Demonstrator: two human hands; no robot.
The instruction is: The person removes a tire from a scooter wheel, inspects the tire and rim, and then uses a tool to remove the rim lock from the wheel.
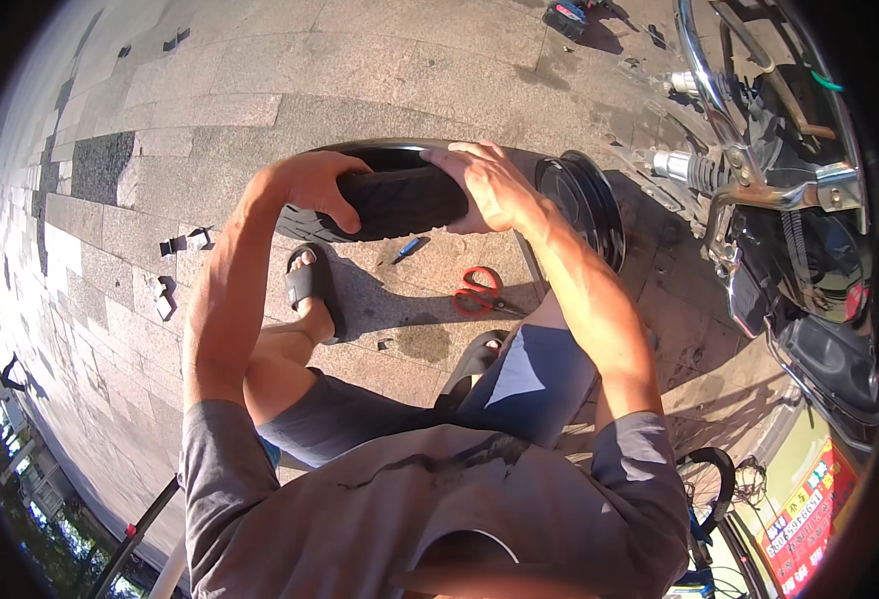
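A black scooter-type tyre (398,207) is up in front of me, its grooved tread toward me. My left hand (322,185) grips it on the left, thumb over the tread and fingers behind or inside the edge. On the right side my right hand (479,187) is closed around the tyre; some of its fingers are hidden. Just right of that hand lies a black wheel rim (604,210). Below the tyre, a blue pen-like tool (407,250) and red-handled scissors (476,292) rest on the paving.
A partly stripped motorbike (749,190) with chrome tubes stands along the right. Small black scraps (185,241) lie on the paving at left. A blue-and-black object (565,18) sits at the far edge. A bicycle (709,499) and a printed sign (809,514) are at lower right.
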